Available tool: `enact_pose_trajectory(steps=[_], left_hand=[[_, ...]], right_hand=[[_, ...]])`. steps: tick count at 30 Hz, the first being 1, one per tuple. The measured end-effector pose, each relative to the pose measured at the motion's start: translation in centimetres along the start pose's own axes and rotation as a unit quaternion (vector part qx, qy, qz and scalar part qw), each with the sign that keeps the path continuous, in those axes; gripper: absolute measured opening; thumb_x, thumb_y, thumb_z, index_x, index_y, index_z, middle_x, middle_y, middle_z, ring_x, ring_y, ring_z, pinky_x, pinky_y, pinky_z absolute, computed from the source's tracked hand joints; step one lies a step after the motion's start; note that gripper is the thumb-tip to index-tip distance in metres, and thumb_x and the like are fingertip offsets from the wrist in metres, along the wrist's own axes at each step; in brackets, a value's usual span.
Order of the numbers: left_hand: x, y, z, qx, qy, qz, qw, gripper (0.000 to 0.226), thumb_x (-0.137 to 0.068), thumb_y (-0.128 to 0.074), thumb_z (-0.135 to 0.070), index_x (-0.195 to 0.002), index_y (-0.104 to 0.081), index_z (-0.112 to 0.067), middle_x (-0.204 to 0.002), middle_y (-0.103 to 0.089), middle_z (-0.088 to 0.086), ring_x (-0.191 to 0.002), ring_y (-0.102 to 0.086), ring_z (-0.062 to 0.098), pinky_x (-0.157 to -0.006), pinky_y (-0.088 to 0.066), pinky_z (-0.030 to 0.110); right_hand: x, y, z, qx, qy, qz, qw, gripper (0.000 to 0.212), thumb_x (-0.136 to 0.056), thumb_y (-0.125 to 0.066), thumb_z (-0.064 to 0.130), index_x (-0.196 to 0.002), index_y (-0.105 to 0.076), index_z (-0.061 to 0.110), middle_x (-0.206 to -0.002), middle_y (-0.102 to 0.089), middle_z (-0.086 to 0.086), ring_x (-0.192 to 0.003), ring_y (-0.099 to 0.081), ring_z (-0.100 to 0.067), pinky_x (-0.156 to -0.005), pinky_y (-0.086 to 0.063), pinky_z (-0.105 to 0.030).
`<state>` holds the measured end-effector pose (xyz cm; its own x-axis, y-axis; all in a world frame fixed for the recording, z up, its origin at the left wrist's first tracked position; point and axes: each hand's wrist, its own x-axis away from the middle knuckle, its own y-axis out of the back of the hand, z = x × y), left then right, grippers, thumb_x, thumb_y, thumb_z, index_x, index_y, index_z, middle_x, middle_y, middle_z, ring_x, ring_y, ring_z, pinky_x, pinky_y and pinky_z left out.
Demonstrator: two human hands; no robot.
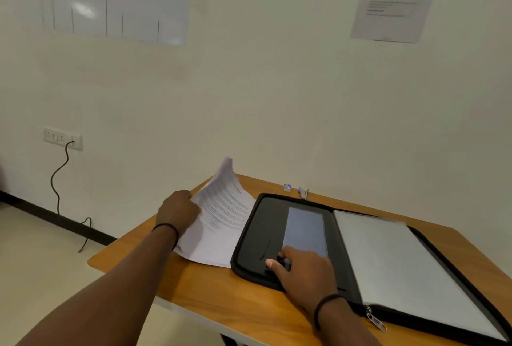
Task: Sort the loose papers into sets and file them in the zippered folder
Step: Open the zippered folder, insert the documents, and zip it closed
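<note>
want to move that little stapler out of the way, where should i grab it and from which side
Pinch the stapler across its narrow body, reaching from above. It lies flat by the table's far edge, just behind the open folder, so a low reach would snag on the folder's rim.

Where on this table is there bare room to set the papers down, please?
Bare wood lies along the table's near edge, between the left forearm and the folder. The far strip by the stapler is narrow. The open folder fills the right; the papers crowd the left corner.
</note>
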<state>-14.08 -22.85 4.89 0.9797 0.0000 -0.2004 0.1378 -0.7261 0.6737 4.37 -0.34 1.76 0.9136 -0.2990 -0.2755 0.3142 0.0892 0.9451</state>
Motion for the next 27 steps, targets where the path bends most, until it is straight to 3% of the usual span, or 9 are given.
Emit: enact_pose_trajectory(steps=[7, 11, 13, 15, 18, 21, 23, 26, 27], left_hand=[[2.4, 2.7, -4.1, -0.015, -0.175, -0.169, 0.970, 0.032, -0.088, -0.061, -0.013, -0.067, -0.038, -0.016, -0.056, -0.048, 0.006, -0.051, -0.042, 0.025, -0.049, -0.027, 0.029], [3.5, 5.6, -7.2, 0.076, -0.236, -0.189, 0.950, 0.029, -0.089, -0.063, -0.013, -0.070, -0.041, -0.014, -0.057, -0.046, 0.004, -0.057, -0.045, 0.029, -0.050, -0.027, 0.033], [4.1, 6.6, -8.8, 0.170, -0.232, -0.156, 0.945, 0.034, -0.088, -0.066, -0.018, -0.067, -0.039, -0.015, -0.059, -0.045, 0.003, -0.058, -0.042, 0.024, -0.054, -0.027, 0.034], [5.0, 7.3, -10.4, 0.289, -0.200, -0.086, 0.932, 0.034, -0.082, -0.070, -0.025, -0.068, -0.040, -0.015, -0.065, -0.048, 0.005, -0.061, -0.043, 0.021, -0.058, -0.032, 0.032], [6.8, 6.4, -12.1, 0.430, -0.118, 0.051, 0.893, 0.019, -0.085, -0.074, -0.014, -0.084, -0.056, -0.008, -0.085, -0.067, 0.011, -0.070, -0.062, 0.025, -0.060, -0.050, 0.030], [8.6, 3.0, -13.2, 0.478, -0.066, 0.126, 0.866, 0.018, -0.089, -0.071, -0.010, -0.103, -0.062, -0.003, -0.101, -0.072, 0.014, -0.080, -0.069, 0.026, -0.057, -0.057, 0.029], [9.4, 1.1, -13.1, 0.489, -0.045, 0.152, 0.858, 0.021, -0.090, -0.069, -0.008, -0.109, -0.062, -0.001, -0.102, -0.072, 0.015, -0.080, -0.071, 0.026, -0.056, -0.058, 0.028], [9.3, -3.2, -13.2, 0.496, -0.014, 0.195, 0.846, 0.016, -0.093, -0.067, -0.008, -0.108, -0.065, -0.004, -0.103, -0.074, 0.014, -0.080, -0.074, 0.026, -0.059, -0.060, 0.031], [9.1, -4.4, -12.9, 0.458, -0.005, 0.184, 0.870, 0.013, -0.094, -0.067, -0.015, -0.104, -0.065, -0.008, -0.102, -0.073, 0.012, -0.079, -0.073, 0.024, -0.059, -0.060, 0.032]], right_hand=[[-0.8, 2.7, 0.4, -0.095, -0.044, 0.066, 0.992, 0.034, -0.091, -0.057, 0.052, -0.087, -0.068, 0.021, -0.084, -0.068, 0.001, -0.079, -0.063, -0.013, -0.076, -0.055, -0.030], [-0.9, 5.3, 0.4, -0.218, -0.072, -0.003, 0.973, 0.034, -0.095, -0.053, 0.049, -0.096, -0.067, 0.018, -0.095, -0.069, 0.002, -0.085, -0.062, -0.012, -0.082, -0.053, -0.029], [-1.0, 6.7, 0.4, -0.294, -0.103, -0.040, 0.949, 0.046, -0.094, -0.052, 0.053, -0.123, -0.059, 0.018, -0.122, -0.062, 0.001, -0.108, -0.059, -0.016, -0.092, -0.047, -0.027], [-0.8, 8.3, 0.2, -0.386, -0.130, -0.076, 0.910, 0.065, -0.090, -0.056, 0.060, -0.136, -0.048, 0.015, -0.132, -0.056, -0.002, -0.119, -0.054, -0.021, -0.096, -0.045, -0.031], [-0.4, 10.8, -0.8, -0.522, -0.115, -0.091, 0.840, 0.052, -0.087, -0.062, 0.055, -0.119, -0.053, 0.015, -0.109, -0.063, 0.002, -0.097, -0.061, -0.014, -0.078, -0.049, -0.024], [-0.5, 11.6, -3.2, -0.645, -0.068, -0.054, 0.759, 0.032, -0.087, -0.072, 0.030, -0.113, -0.063, 0.015, -0.108, -0.072, 0.000, -0.095, -0.070, -0.017, -0.080, -0.058, -0.028], [-1.3, 11.4, -4.3, -0.616, -0.081, -0.081, 0.779, 0.029, -0.087, -0.073, 0.016, -0.114, -0.065, 0.014, -0.110, -0.072, -0.001, -0.096, -0.071, -0.019, -0.086, -0.058, -0.036], [-3.0, 9.5, -7.3, -0.523, -0.127, -0.108, 0.836, 0.031, -0.082, -0.072, 0.019, -0.112, -0.064, 0.016, -0.108, -0.072, 0.001, -0.093, -0.069, -0.016, -0.083, -0.059, -0.034], [-3.2, 9.0, -8.1, -0.498, -0.140, -0.104, 0.850, 0.032, -0.081, -0.071, 0.020, -0.112, -0.062, 0.016, -0.106, -0.071, 0.001, -0.090, -0.068, -0.015, -0.078, -0.058, -0.029]])
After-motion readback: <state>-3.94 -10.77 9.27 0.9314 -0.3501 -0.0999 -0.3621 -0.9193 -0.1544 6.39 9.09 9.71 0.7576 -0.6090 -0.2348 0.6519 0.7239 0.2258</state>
